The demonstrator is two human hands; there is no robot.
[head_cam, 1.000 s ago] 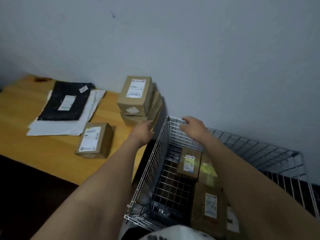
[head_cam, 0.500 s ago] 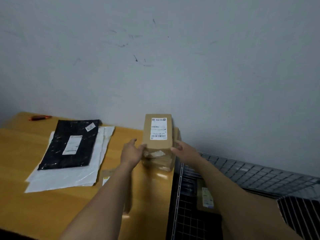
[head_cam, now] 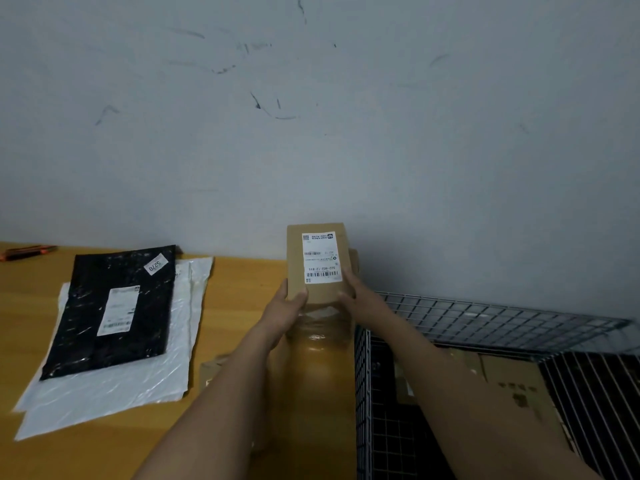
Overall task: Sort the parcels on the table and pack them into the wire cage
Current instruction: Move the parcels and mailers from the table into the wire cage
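The hands have closed in on the box [head_cam: 317, 261]: left hand [head_cam: 284, 313] and right hand [head_cam: 360, 301], fingers [head_cam: 346, 277] clamping opposite sides, steady it atop the stack [head_cam: 322, 329] at the surface's [head_cam: 239, 306] right edge, beside the cage [head_cam: 485, 317].

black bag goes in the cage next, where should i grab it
Probably pinch the right long edge of the black bag, coming from the right: it lies flat and thin on the white mailers, with no sides to clasp.
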